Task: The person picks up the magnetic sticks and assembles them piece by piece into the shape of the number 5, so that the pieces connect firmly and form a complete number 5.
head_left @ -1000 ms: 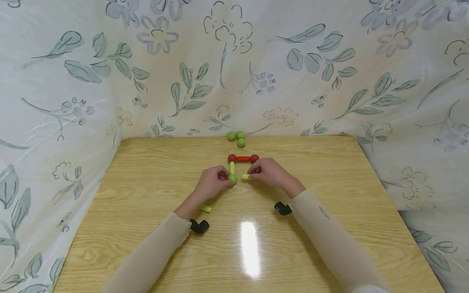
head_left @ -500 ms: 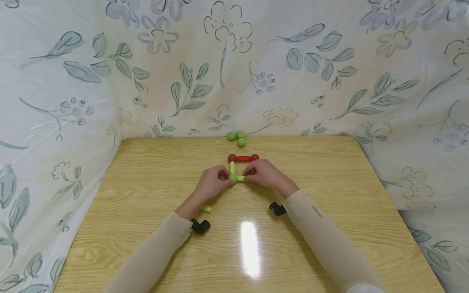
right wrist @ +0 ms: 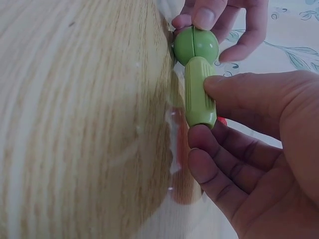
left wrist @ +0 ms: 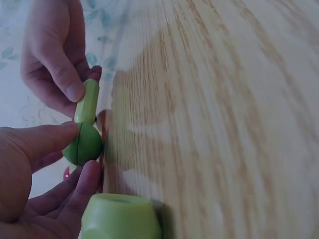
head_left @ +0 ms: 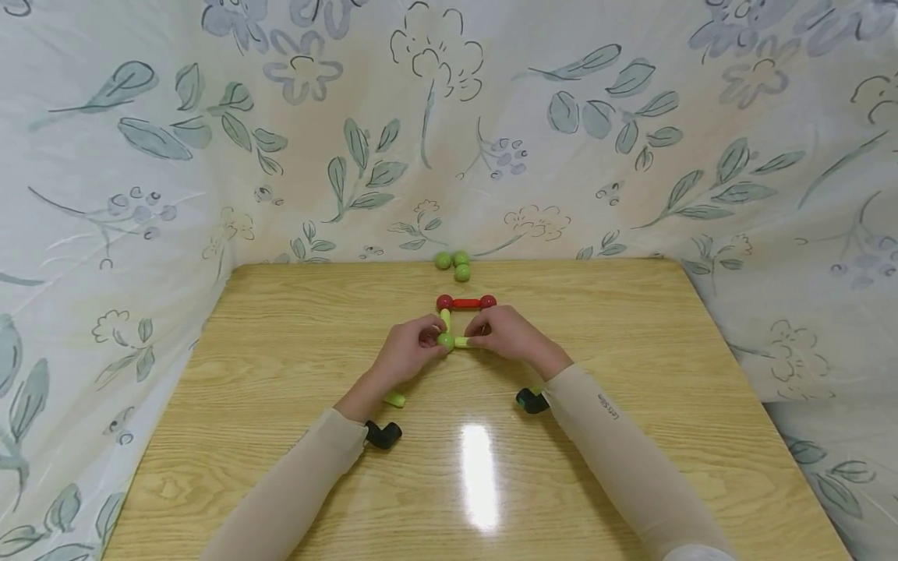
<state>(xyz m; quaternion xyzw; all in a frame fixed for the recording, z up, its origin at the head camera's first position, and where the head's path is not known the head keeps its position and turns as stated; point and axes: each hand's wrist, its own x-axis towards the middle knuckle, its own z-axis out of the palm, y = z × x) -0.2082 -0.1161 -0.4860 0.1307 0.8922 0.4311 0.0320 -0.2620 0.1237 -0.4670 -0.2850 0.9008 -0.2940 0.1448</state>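
My left hand pinches a green ball between thumb and fingers, low over the table. From the right, my right hand grips a yellow-green rod by its sides, and the rod's far end meets the ball. A second yellow-green rod runs from the ball back to a red ball. A red rod links that one to another red ball, which sits just behind my right fingers. Together these pieces form three sides of a square.
Several loose green balls lie at the table's back edge. One more yellow-green rod lies beside my left wrist, and another shows partly by the right sleeve. Black wrist-worn pieces hang near both cuffs. Patterned cloth stands behind the wooden table.
My right hand has moved left and slightly toward me, bringing its rod against the green ball. The left hand has stayed nearly still on the ball.
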